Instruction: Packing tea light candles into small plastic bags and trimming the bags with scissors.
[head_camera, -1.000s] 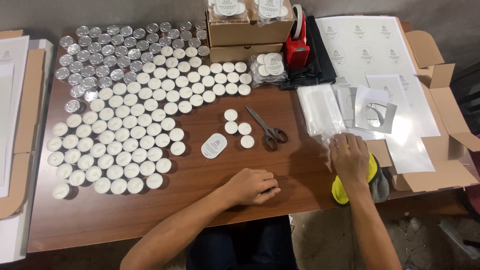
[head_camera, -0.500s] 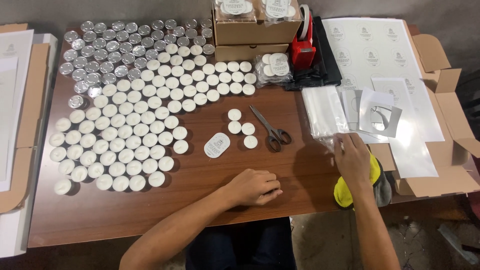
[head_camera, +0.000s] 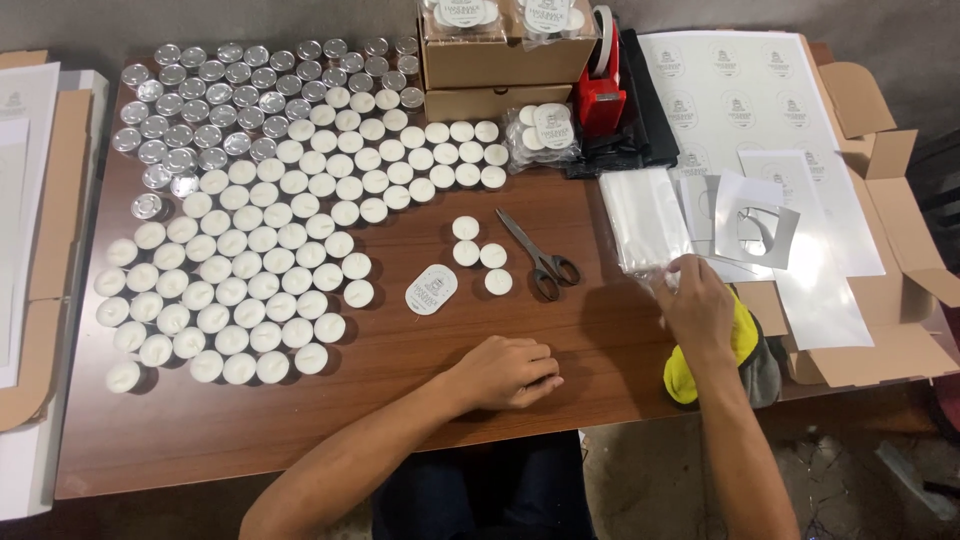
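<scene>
- At the near right of the brown wooden table (head_camera: 400, 400), our right hand (head_camera: 700, 310) has crept up from the edge onto the stack of clear plastic bags (head_camera: 642, 220); its fingertips (head_camera: 672, 270) now pinch the near corner of the top bag, which a second ago they had not reached.
- Our left hand (head_camera: 512, 372) has stayed where it was, loosely curled, knuckles up, fingers drawn together on bare wood. We cannot tell whether anything sits under it.
- Nothing else has shifted: the four loose white tealight candles (head_camera: 480, 255) lie well ahead of the left hand, with the oval white label sticker (head_camera: 431, 289) just to their left and the grey-handled scissors (head_camera: 538, 257) just to their right.
- The big field of white tealights (head_camera: 250, 270) fills the left half, untouched; the empty silver cups (head_camera: 190, 110) sit at the far left.
- Our reading: a bag is being picked off the stack, and the four loose candles look like the set to go into it.
- A yellow and grey cloth (head_camera: 745, 355) lies under our right wrist.
</scene>
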